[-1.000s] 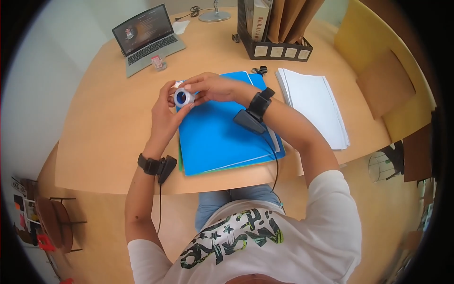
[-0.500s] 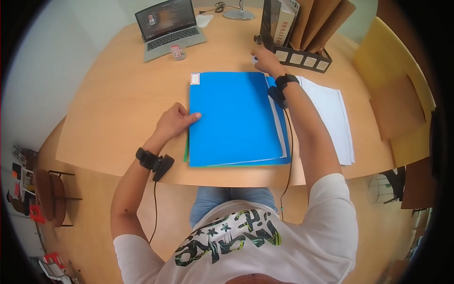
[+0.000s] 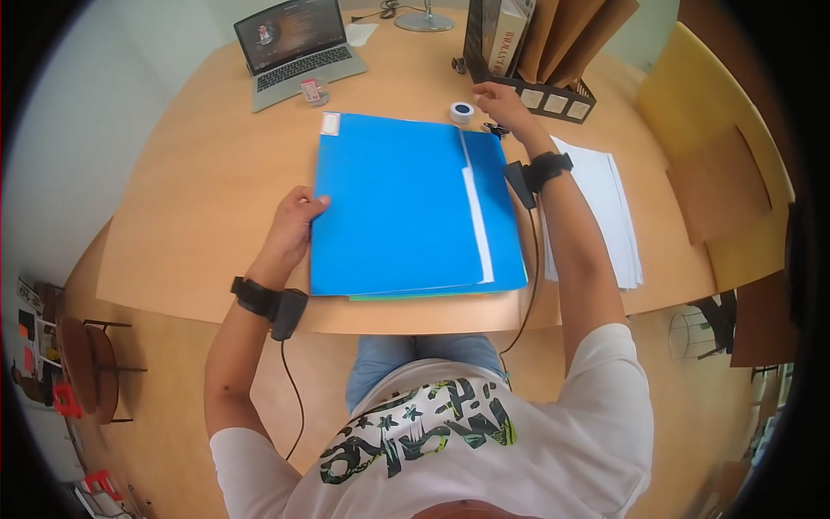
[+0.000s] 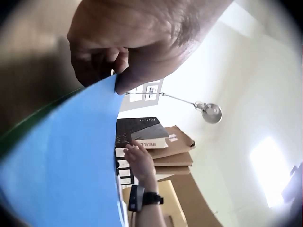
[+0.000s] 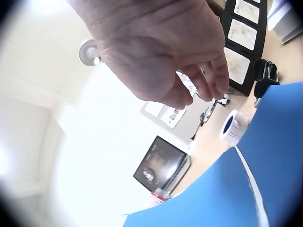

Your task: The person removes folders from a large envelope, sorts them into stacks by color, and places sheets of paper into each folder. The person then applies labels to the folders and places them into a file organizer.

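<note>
My left hand (image 3: 294, 221) pinches the left edge of a blue folder (image 3: 393, 208), thumb on top and the other fingers curled beneath, as the left wrist view shows. The folder has a small white label at its far left corner. Under it lie white paper edges, another blue folder (image 3: 512, 233) and a green one (image 3: 380, 298). My right hand (image 3: 506, 105) holds nothing, its fingers loosely bent in the air by the desk organizer. Just left of it a white tape roll (image 3: 462, 112) with a blue core sits on the desk, beyond the folder's far edge.
Black clips (image 3: 494, 131) lie beside the roll. A black organizer (image 3: 553, 102) with books and brown files stands at the back right. White paper sheets (image 3: 605, 216) lie right of the folders. A laptop (image 3: 298, 52), a small red-and-clear item (image 3: 313, 92) and a lamp base (image 3: 424, 21) are farther back.
Both hands held the roll over the folder; the right hand carried it to the far right and let go. The left hand moved to the folder's edge, and the top folder has shifted left.
</note>
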Demonstrator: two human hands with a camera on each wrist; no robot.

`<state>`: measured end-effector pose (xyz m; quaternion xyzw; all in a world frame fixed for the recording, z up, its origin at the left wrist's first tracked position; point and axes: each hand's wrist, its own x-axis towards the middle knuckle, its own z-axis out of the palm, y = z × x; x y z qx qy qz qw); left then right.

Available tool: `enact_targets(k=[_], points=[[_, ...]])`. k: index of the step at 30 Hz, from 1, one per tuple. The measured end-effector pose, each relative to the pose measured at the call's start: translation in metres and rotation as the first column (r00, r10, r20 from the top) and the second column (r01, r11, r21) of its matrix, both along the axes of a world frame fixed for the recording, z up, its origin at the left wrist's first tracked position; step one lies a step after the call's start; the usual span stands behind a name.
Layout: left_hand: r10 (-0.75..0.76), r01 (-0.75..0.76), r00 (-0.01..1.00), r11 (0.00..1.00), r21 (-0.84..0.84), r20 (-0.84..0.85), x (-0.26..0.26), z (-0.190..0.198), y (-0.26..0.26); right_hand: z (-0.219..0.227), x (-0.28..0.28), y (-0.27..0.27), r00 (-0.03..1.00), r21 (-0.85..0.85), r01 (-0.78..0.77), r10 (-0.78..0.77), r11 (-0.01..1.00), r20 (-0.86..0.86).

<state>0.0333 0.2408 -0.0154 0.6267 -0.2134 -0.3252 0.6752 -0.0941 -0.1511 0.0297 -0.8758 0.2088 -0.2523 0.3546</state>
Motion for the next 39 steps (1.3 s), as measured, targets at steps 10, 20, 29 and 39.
enact_targets(k=[10, 20, 29, 39], points=[[0.206, -0.220, 0.974, 0.959, 0.182, 0.091, 0.105, 0.017, 0.102, 0.024, -0.111, 0.084, 0.912, -0.284, -0.172, 0.043, 0.943, -0.409], [-0.370, -0.780, 0.313, 0.425, 0.459, 0.875, 0.170, -0.013, 0.153, 0.005, -0.131, 0.115, 0.906, -0.175, -0.127, 0.043, 0.976, -0.422], [-0.409, -0.417, 0.418, 0.707, 0.571, 0.811, 0.030, 0.014, 0.032, -0.003, -0.132, 0.113, 0.929, -0.098, -0.100, 0.058, 0.990, -0.364], [-0.366, -0.201, 0.318, 0.875, 0.439, 0.875, 0.021, 0.018, 0.039, -0.020, -0.135, 0.103, 0.960, -0.169, -0.135, 0.086, 0.976, -0.268]])
